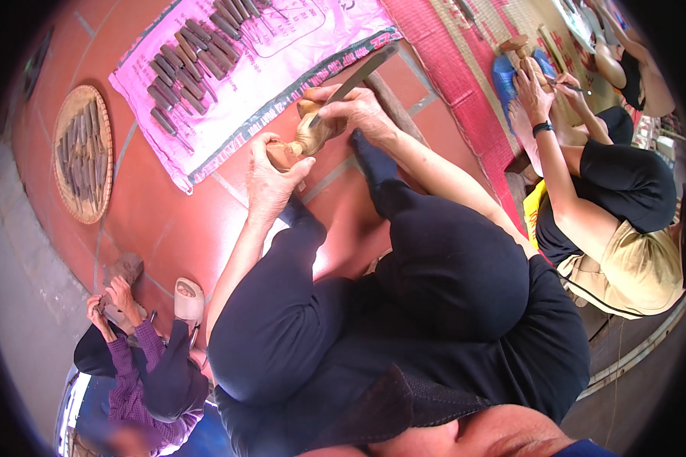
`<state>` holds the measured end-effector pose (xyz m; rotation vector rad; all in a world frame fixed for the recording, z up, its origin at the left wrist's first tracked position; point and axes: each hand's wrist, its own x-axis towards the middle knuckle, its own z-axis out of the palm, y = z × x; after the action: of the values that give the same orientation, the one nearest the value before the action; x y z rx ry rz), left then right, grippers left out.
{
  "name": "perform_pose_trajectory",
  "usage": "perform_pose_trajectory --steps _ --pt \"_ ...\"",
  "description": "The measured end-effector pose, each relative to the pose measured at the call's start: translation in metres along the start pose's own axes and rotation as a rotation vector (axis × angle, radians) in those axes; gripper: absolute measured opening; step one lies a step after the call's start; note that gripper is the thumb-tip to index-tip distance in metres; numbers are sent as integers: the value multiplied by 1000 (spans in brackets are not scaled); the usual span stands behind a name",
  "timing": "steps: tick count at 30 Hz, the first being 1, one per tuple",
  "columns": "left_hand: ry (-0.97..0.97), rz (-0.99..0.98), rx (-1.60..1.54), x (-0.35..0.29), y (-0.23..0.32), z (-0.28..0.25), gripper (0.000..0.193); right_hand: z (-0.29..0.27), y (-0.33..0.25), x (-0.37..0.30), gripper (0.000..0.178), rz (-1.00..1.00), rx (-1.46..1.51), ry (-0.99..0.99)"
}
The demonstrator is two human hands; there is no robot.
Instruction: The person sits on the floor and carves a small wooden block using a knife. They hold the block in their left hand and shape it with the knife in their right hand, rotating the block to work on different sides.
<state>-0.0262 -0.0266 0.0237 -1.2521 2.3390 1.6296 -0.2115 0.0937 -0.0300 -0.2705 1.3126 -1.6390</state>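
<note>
My left hand (270,179) is wrapped round the base of a small pale wooden carving (310,139), with the thumb along its near side. The carving has a narrowed, rounded middle and lies tilted between my two hands, above the tiled floor. My right hand (362,113) grips a long, flat, dark carving tool (370,68). One end of the tool meets the wood, and the other points up and away to the right. Fingers of my right hand also reach the far end of the carving. Its underside is hidden.
A pink printed sack (282,72) ahead bears several wooden-handled carving tools (194,57). More lie in a round woven tray (59,179) at left. A wooden bar (392,103) lies beyond my right wrist. Co-workers sit at right, carving wood (520,49), and at lower left.
</note>
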Motion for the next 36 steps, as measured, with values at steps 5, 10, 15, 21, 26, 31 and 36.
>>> perform_pose_trajectory --steps 5,10,15,21,26,31,36 --pt "6 51 34 -3 3 0 69 -4 -5 1 36 17 38 36" --pt "14 -27 -49 -2 3 0 68 2 -3 1 36 8 -33 -19" --pt "17 36 35 -2 5 -1 68 -6 -3 6 34 -43 -61 48" --pt "32 6 -22 -3 6 -1 66 1 -5 6 31 31 -42 6" --pt "43 2 -49 -2 2 -1 66 0 -3 7 29 11 63 -2" --pt "41 -48 -74 -3 8 -2 67 6 -2 7 28 19 55 -11" --pt "47 -7 -27 -1 2 -1 67 4 -4 6 23 -7 103 32"
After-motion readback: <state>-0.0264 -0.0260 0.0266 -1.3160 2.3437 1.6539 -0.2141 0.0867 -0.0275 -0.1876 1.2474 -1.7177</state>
